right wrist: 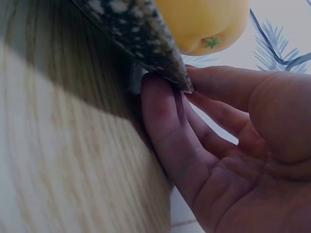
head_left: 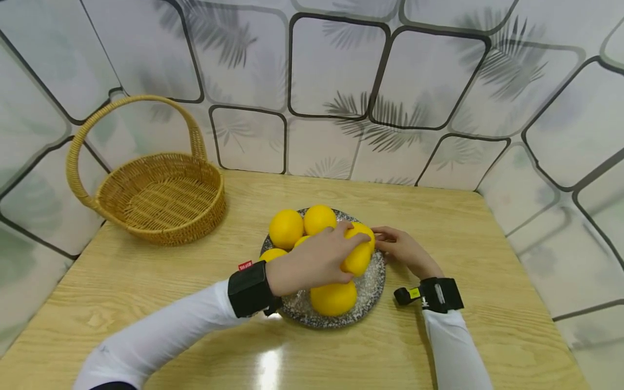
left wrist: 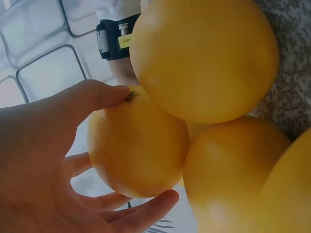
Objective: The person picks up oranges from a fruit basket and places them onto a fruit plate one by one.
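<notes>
My left hand (head_left: 312,257) reaches over a round speckled grey plate (head_left: 374,284) and grips an orange (left wrist: 138,145), thumb near its green stem end and fingers spread around the other side. Against that orange sit a larger-looking orange (left wrist: 204,58) and another orange (left wrist: 228,165) in the left wrist view. Several more oranges lie on the plate, among them a near orange (head_left: 333,299) and a far-left orange (head_left: 286,229). At the plate's right edge my right hand (head_left: 404,252) pinches the rim (right wrist: 180,80), with fingers under it.
A wicker basket (head_left: 214,203) with a tall arched handle stands at the back left of the wooden table (head_left: 205,346). Patterned wall panels (head_left: 336,65) with leaf prints close off the back and both sides.
</notes>
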{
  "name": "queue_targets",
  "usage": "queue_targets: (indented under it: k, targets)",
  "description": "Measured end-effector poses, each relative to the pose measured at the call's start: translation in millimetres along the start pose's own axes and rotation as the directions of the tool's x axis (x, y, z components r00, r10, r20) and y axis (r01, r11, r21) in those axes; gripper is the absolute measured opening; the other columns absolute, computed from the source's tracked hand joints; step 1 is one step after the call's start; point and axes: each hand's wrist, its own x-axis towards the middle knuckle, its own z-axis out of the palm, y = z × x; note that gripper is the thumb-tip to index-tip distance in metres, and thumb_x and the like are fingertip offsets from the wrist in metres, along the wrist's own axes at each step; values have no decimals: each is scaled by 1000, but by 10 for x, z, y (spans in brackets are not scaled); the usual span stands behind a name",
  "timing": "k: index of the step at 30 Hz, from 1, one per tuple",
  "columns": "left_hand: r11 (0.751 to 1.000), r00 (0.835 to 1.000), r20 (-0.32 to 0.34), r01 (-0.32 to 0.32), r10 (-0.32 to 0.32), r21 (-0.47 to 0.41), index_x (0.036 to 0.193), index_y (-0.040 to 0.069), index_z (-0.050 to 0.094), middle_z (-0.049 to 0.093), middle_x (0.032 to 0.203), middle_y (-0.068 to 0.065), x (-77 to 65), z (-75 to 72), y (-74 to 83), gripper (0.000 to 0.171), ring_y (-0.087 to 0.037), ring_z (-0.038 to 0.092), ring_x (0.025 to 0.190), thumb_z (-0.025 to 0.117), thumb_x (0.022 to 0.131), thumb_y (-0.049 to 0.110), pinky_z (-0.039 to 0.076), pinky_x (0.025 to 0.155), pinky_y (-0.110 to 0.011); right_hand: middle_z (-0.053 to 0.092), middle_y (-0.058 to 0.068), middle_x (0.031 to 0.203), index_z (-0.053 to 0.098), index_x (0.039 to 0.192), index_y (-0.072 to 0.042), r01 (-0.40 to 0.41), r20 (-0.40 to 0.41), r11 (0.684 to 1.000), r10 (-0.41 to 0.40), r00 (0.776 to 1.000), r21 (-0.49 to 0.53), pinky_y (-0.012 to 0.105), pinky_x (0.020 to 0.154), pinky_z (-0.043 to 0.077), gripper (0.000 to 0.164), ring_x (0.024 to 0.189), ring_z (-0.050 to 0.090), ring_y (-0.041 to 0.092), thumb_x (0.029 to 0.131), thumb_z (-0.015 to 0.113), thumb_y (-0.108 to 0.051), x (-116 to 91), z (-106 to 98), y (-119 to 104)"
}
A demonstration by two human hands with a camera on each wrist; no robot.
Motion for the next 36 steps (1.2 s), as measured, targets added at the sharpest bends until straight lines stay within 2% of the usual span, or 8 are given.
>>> queue_targets:
  k: [4,11,20,25,36]
  targets:
    - [1000,1000,4,8,-8,25,155,27,40,40,157,-16,29,28,14,75,-32,63,118,75,91,40,57,83,-31,58,25,138,45,152,-6,-6,-7,1000,6,1000,-8,27,76,57,51,99,61,19,105,56,-22,-5,-11,-7]
    - [990,1000,9,-3,2,138,155,29,39,46,153,-15,110,115,55,75,-32,62,120,73,91,47,52,102,-43,56,25,141,42,154,-4,-26,-13,1000,26,1000,-6,26,78,57,56,102,61,20,104,58,-24,1,2,-9]
    - [977,999,15,40,-44,211,153,27,42,53,144,-12,195,200,134,74,-29,63,110,73,90,49,48,103,-43,54,28,141,38,154,1,-14,-10,1000,14,1000,16,25,76,57,56,104,60,21,105,55,-18,4,-3,-46]
    - [964,997,13,67,-72,259,154,27,43,56,142,-12,235,258,180,76,-31,62,117,73,89,52,41,113,-47,56,27,141,40,154,0,-21,-5,1000,21,1000,19,25,77,57,55,103,60,20,105,55,-20,1,-6,-52]
    - [946,987,64,122,-148,300,155,27,41,51,150,-14,283,333,238,77,-31,57,129,68,91,59,38,116,-47,59,27,136,42,153,-3,-31,-8,999,31,999,11,25,79,57,55,103,62,19,104,58,-22,-7,17,-35]
